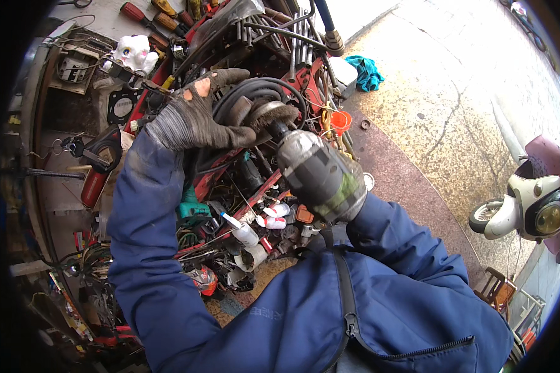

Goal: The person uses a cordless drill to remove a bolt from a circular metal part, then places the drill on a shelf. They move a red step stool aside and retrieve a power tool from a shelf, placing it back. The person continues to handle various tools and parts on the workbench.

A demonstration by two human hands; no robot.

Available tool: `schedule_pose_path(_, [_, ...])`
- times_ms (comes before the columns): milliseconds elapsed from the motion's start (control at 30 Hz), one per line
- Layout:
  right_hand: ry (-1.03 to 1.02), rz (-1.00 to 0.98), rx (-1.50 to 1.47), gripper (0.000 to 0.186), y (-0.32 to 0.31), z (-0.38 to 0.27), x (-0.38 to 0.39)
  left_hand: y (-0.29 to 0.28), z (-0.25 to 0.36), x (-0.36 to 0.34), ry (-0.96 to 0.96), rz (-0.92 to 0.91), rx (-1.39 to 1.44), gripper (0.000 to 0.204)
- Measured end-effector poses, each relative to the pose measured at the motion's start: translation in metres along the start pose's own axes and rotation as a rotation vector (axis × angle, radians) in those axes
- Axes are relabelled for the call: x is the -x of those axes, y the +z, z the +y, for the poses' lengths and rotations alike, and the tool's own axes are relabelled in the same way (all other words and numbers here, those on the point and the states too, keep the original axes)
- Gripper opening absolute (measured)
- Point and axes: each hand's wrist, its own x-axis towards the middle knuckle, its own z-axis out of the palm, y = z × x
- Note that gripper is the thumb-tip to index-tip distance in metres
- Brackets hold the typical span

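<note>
My left hand (199,115), in a dirty grey glove torn at the finger, grips a rusty round metal part (270,114) with a thick stem, beside coiled black hose. My right hand (348,193) holds a black and silver impact wrench (308,168), its socket end against the middle of that part. Most of my right hand is hidden behind the tool. Below them a green power tool (191,211) and white bottles (246,235) lie among cluttered parts.
Red shelving (305,81) crowded with rods, wrenches and screwdrivers (137,13) fills the left and middle. An orange funnel (341,120) and teal cloth (364,73) sit at its right side. A white scooter (529,202) stands on the speckled floor (429,74) at right.
</note>
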Motion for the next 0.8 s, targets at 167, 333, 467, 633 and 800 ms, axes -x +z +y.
schedule_pose_path(167, [0.144,0.106,-0.46,0.046,0.0,0.011,-0.009,-0.01,-0.004,0.0,0.005,0.017,0.065,0.084])
schedule_pose_path(333, [0.443,0.005,-0.979,0.044,0.004,0.009,-0.017,-0.008,-0.01,0.0,-0.038,0.041,0.125,0.064])
schedule_pose_path(467, [0.624,-0.075,-1.314,0.043,-0.002,0.004,-0.017,-0.008,-0.018,-0.002,-0.041,0.064,0.129,0.062])
schedule_pose_path(633, [0.734,-0.046,-1.739,0.047,-0.01,-0.001,-0.019,-0.009,-0.028,-0.009,-0.089,0.097,0.06,0.058])
schedule_pose_path(800, [0.655,-0.043,-1.777,0.052,-0.015,-0.001,-0.023,-0.008,-0.032,-0.01,-0.147,0.113,0.208,0.054])
